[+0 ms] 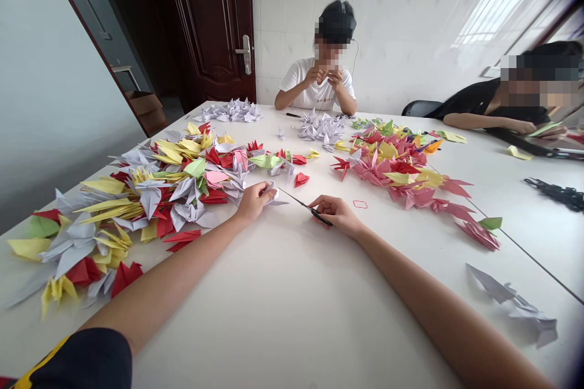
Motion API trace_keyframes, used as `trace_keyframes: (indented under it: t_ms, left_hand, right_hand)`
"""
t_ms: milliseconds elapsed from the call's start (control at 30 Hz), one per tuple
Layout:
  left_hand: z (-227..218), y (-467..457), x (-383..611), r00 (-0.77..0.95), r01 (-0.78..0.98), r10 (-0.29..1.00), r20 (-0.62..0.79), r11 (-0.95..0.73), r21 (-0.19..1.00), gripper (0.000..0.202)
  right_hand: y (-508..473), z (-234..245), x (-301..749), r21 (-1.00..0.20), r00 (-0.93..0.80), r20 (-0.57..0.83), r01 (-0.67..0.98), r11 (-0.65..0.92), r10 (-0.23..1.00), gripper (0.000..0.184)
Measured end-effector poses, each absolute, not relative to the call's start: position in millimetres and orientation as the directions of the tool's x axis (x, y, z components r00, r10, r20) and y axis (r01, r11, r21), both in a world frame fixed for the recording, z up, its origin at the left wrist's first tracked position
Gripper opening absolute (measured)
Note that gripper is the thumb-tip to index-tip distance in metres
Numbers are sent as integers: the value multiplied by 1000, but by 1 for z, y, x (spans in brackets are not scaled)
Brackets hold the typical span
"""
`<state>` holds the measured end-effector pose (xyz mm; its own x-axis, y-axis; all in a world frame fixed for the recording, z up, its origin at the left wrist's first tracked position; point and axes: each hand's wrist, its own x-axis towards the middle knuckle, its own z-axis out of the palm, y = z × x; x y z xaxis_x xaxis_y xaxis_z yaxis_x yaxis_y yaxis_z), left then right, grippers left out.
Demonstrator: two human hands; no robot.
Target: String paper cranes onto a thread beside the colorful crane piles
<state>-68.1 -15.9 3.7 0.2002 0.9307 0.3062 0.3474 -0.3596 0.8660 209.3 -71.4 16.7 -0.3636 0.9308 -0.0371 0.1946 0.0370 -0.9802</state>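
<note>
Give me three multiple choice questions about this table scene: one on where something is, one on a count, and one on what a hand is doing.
1. Where is the heap of pink paper cranes from the right hand?
A. Farther away, toward the right
B. Underneath it
C. On the floor

2. How many other people are at the table?
A. None
B. Two
C. Four

3. What is the left hand doing?
A. Lying flat and empty
B. Pinching white folded paper
C. Holding a red crane

Answers:
1. A, the heap lies past the right hand.
2. B, one person across the table and one person at the right.
3. B, the paper sits at the fingertips, while the right hand holds the scissors.
</note>
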Motion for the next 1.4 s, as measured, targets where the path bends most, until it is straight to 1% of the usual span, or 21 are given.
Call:
trace_keyframes:
  t_ms: [267,433,800,1067,1400]
  left_hand:
    - [7,-19,-67,216,374,929,299,-362,854,38]
    - [6,-19,-67,259,368,913,315,-394,842,41]
    - [4,-19,-67,275,377,908,316,-405,833,42]
    - [5,-19,-66,279,411,909,311,-405,817,37]
    - [3,-19,-67,304,410,897,321,-427,806,40]
  right_hand:
    - [-71,16,209,-981,-365,-34,188,37,930,45]
    - [-71,17,209,-982,-367,-36,184,35,929,44]
    - [-72,17,208,-982,-357,-36,185,33,934,44]
    - [-71,15,209,-980,-369,-26,194,50,929,45]
    - [-71,15,208,-976,-367,-30,212,52,930,43]
